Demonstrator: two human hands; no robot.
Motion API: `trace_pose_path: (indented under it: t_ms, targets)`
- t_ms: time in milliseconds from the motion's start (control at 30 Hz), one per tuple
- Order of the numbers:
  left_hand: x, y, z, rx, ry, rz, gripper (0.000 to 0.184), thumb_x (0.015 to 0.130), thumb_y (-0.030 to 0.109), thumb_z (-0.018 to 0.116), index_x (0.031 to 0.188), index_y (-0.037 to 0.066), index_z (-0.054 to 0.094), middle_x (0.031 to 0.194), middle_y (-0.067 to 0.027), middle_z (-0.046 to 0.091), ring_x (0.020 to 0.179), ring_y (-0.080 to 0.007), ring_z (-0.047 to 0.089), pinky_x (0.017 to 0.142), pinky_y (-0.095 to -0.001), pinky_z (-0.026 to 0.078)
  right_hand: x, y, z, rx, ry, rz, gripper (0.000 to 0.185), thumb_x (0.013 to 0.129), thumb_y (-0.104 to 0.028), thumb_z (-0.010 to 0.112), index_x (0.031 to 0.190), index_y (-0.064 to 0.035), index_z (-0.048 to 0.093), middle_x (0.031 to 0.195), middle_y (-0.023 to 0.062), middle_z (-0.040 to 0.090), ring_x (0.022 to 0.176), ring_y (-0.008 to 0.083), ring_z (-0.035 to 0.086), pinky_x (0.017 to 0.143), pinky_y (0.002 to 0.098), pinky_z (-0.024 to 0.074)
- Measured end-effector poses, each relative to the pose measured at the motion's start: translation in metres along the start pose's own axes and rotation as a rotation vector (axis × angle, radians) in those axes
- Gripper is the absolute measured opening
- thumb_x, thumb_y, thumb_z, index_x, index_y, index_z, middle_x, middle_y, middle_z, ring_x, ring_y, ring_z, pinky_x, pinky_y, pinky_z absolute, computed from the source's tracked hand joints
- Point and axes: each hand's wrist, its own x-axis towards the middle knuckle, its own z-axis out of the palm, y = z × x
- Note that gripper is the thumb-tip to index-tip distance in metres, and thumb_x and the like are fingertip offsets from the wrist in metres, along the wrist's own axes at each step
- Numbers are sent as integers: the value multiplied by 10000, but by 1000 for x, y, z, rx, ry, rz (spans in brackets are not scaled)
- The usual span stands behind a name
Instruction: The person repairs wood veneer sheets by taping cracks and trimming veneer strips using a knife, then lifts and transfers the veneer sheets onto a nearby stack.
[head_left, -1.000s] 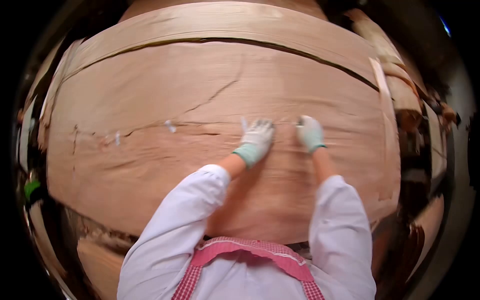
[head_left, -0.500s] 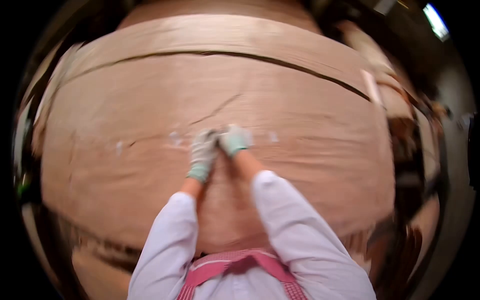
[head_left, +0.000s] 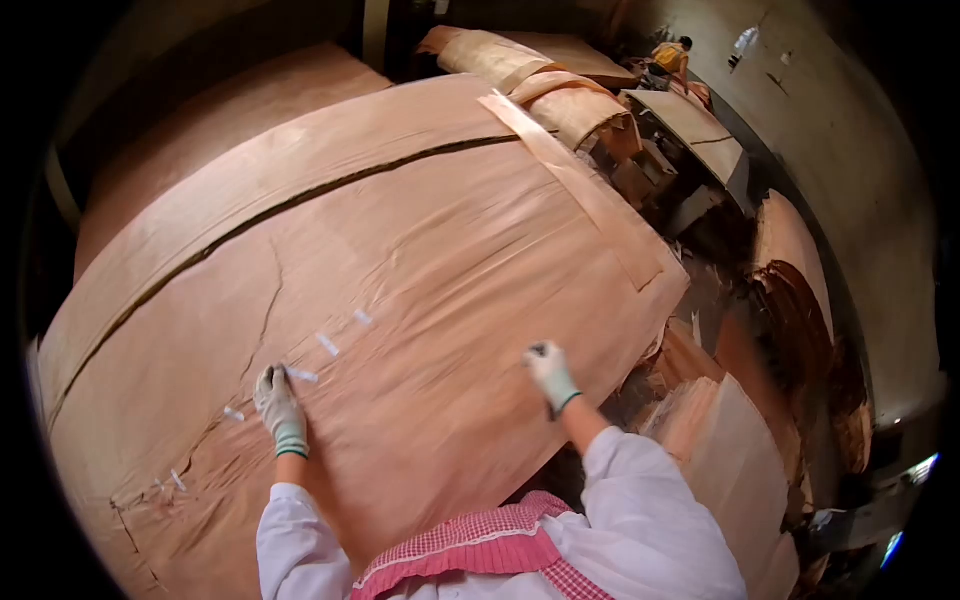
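Note:
A large sheet of thin reddish wood veneer spreads in front of me, creased in places. Short white tape strips lie in a slanting row along a split in it. My left hand, in a pale glove with a green cuff, rests flat on the sheet beside one strip, fingers stretched out. My right hand, gloved the same way, is over the right part of the sheet with its fingers curled in. Something dark shows at its fingers and under its palm; blur hides what it is.
A long dark gap crosses the sheet's far part, and a narrow veneer strip lies along its right edge. Rolled veneer lies behind. Loose veneer pieces are stacked at right. Another person is at the far back.
My hands were together at the middle of the sheet; they are now apart, the right one moved off to the right. My view has turned toward the right.

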Motion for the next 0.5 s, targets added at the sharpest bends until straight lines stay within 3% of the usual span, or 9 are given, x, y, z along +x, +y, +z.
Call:
trace_pose_path:
  t_ms: [67,167,267,333,367,400,433,467,500]
  targets:
    - [3,-8,7,-72,-99,-68,318,907,94,530,1215,49,592,1256,-166,557,1190,-337,494,1015,-419,382,38,26,-77,114,106,158,142,801,-73,673,904,-10,598,797,82,642,732,181,602,664,336,507]
    - [9,25,-24,55,19,-32,342,903,67,540,1242,35,576,1280,-176,545,1194,-351,497,1015,-408,392,131,99,-156,113,271,166,140,807,-75,655,899,1,581,777,124,635,694,243,610,662,364,497]
    - [-9,114,-61,-40,173,-37,371,889,15,532,1259,9,563,1298,-180,536,1198,-347,505,1016,-411,398,182,87,-209,-292,376,91,192,805,-134,629,922,10,584,869,217,654,809,377,636,717,435,498]
    - [-40,180,-54,-329,138,-29,397,880,-17,513,1275,-13,541,1298,-184,535,1197,-342,509,1031,-415,393,228,112,-226,-426,405,43,258,792,-184,632,968,0,594,940,247,657,901,412,635,763,462,501]
    - [-58,191,-54,-453,151,-55,409,875,-33,504,1283,-24,530,1298,-186,535,1197,-339,512,1038,-417,390,249,120,-223,-486,413,-35,296,784,-204,637,1005,-9,599,967,252,658,935,413,635,784,468,503]
    - [-96,168,-38,-310,53,-86,432,875,-17,456,1304,-46,495,1331,-163,519,1239,-308,479,1081,-388,362,255,92,-214,-566,255,0,362,756,-236,666,1026,-8,592,1023,238,650,960,426,618,804,465,507]
    - [-120,196,-52,-164,-48,-160,428,878,19,500,1304,-26,504,1272,-206,544,1198,-347,505,1049,-413,392,258,58,-197,-719,87,-104,342,809,-263,626,1029,-4,592,1099,212,638,1054,400,591,840,439,499]
    - [-148,198,-28,-100,33,-92,427,880,52,494,1299,-24,511,1266,-210,545,1201,-350,495,1045,-424,392,322,166,-176,-741,157,-626,344,844,-266,621,1086,-24,583,1052,221,656,939,373,640,801,464,513]
    - [-166,214,-10,-17,-57,-163,445,867,63,499,1303,-24,510,1267,-212,546,1212,-351,484,1053,-439,381,309,156,-189,-612,31,-573,255,869,-222,592,1046,-38,591,994,182,639,906,330,619,794,426,505]
